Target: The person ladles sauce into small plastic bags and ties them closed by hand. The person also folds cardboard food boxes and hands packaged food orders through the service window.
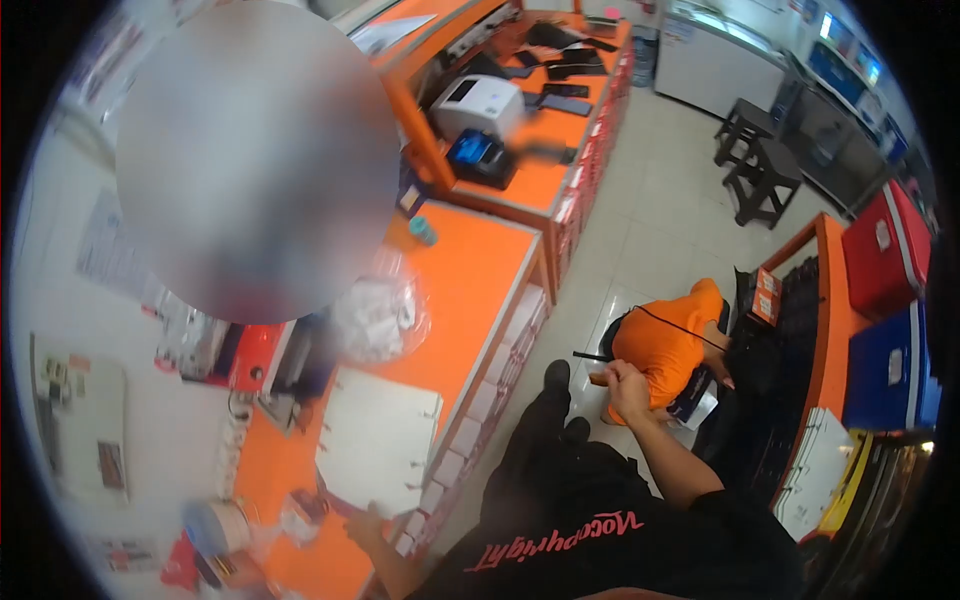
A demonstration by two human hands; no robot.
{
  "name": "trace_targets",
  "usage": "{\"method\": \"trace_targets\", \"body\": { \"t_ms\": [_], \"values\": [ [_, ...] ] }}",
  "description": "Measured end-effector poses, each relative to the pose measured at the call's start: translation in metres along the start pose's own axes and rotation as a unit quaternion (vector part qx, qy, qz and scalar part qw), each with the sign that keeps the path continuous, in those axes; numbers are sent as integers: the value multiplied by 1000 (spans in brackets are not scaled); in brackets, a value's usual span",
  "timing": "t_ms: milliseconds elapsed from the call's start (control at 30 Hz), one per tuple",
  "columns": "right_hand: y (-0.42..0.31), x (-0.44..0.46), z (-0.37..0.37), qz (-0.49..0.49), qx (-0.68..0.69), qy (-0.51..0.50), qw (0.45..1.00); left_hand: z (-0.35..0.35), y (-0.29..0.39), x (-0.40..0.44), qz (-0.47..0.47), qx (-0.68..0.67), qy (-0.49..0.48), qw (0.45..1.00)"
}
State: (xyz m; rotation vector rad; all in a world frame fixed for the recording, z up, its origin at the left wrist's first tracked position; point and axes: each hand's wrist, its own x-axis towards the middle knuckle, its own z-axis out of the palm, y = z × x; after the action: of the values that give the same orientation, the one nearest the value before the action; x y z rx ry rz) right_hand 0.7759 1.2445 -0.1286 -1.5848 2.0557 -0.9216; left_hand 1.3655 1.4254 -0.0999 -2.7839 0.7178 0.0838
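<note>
My left hand [368, 524] rests at the near edge of the orange counter [480, 245], by the bottom corner of an open ring binder [378, 440] with blank white pages. Its fingers look stretched out with nothing in them, though they are small and slightly blurred. Raised in front of my black shirt, my right hand [628, 392] is closed around a small brown piece [598, 379] whose kind I cannot make out. Behind that hand, a person in an orange shirt [665, 345] crouches on the floor beside low dark shelving.
A clear plastic bag [380, 315] and a teal roll [423, 231] lie on the counter. Farther off stand a white printer [478, 105] and a blue-black device [482, 158]. Dark stools [765, 180] stand on the tiled floor; red [887, 245] and blue [888, 365] cooler boxes sit right.
</note>
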Motion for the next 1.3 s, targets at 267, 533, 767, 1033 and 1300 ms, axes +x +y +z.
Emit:
{"method": "trace_targets", "body": {
  "t_ms": [267, 533, 767, 1033, 1300],
  "values": [
    [-44, 47, -10, -121, -34, 12, 992, -106, 204, -46, 315, -479, -138, 808],
    [-83, 142, -7, -237, 103, -82, 963, -177, 442, -149, 564, -408, -330, 637],
    [-105, 230, -13, -246, 116, -152, 950, -199, 551, -100, 723, -290, -335, 531],
    [-116, 292, -38, -132, 186, -165, 960, -206, 616, -117, 674, -503, -287, 458],
    [-91, 400, -68, -104, 199, -195, 955, -237, 703, -160, 475, -611, -435, 460]
  ]
}}
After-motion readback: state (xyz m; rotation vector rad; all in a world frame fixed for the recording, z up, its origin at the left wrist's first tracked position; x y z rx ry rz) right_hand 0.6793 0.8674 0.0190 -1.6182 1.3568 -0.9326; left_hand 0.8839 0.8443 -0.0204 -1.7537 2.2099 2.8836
